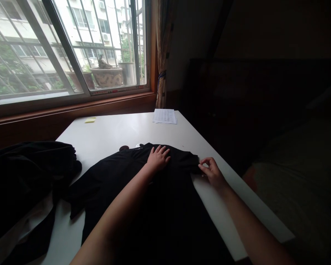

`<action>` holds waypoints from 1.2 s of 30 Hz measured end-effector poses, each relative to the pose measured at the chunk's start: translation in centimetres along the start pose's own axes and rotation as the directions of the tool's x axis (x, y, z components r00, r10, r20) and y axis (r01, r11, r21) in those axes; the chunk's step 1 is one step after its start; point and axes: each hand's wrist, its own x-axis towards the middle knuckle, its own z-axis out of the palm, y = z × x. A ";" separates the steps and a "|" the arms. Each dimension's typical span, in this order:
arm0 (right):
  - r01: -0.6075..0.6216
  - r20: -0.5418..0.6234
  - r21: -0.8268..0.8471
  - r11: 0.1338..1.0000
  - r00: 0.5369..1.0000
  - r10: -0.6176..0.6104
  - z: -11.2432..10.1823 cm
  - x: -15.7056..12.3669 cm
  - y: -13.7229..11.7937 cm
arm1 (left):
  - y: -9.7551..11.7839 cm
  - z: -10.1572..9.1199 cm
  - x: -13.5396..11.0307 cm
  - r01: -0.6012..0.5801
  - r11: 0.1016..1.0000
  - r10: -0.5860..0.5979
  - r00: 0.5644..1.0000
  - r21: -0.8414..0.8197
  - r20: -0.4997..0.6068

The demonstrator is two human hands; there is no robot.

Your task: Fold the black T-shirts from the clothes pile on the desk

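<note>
A black short-sleeved shirt [171, 206] lies spread out on the white table [107, 132], its collar end towards the window. My left hand [158, 157] rests flat on the upper part of the shirt, fingers spread. At the end of the right-hand sleeve, my right hand [212, 172] pinches the sleeve's edge between thumb and fingers. The other sleeve [82, 195] stretches out to the left, with nothing touching it.
A heap of dark clothing [24, 176] covers the table's left side. Beyond the collar are a dark round object [124, 148] and a whitish round one [139, 145]. Papers [164, 116] and a yellow sticky note [90, 120] lie at the far edge, below a barred window [71, 44].
</note>
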 end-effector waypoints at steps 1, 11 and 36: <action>-0.008 0.009 -0.024 1.000 1.000 0.008 0.0 -0.1 0.0 | 0.0 0.1 0.2 0.011 1.000 -0.011 1.000 0.000 0.001; 0.021 0.138 -0.291 0.956 0.990 0.021 -0.8 -0.4 -0.5 | 0.8 1.0 1.4 0.121 0.993 -0.121 0.992 0.001 -0.033; 0.321 0.320 -0.812 0.488 0.943 -0.089 1.1 0.6 1.7 | 1.0 1.7 2.6 -0.091 0.996 0.091 0.996 0.000 -0.019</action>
